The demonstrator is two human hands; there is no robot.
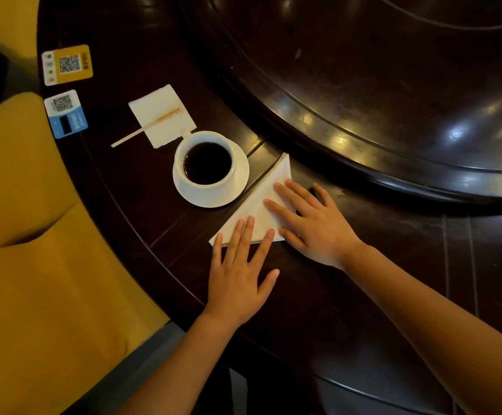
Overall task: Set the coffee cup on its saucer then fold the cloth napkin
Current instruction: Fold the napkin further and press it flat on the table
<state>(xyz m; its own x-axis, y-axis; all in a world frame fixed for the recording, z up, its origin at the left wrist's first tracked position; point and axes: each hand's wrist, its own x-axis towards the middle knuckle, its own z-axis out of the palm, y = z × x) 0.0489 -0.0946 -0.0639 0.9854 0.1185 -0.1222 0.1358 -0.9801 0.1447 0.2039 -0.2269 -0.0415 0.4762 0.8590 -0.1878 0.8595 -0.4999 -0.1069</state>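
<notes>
White cup (206,163), full of dark coffee, sits on its saucer (237,187) near the desk's (363,310) curved left edge. So I think the first job is done, and the cup is off to the side so it will not get bumped.

Just to its right lies the napkin (261,205). It is folded into a triangle, with one point going toward the raised round part in the middle of the desk and the long side facing the cup.

Both hands lie flat on it. The left hand (237,274) has its fingers spread, and only the tips touch the near corner. The right hand (312,223) lies over the right side. Neither grip is closed on anything; the fingers are open and flat. I think they press like this to make the fold sharp and to keep the cloth from sliding on the shiny wood.

A small white pad (163,115) with a stick (145,127) on it lies farther up the left edge, past the cup, and two cards (67,88) lie beyond that.

The next fold needs care, because the saucer is very close.
</notes>
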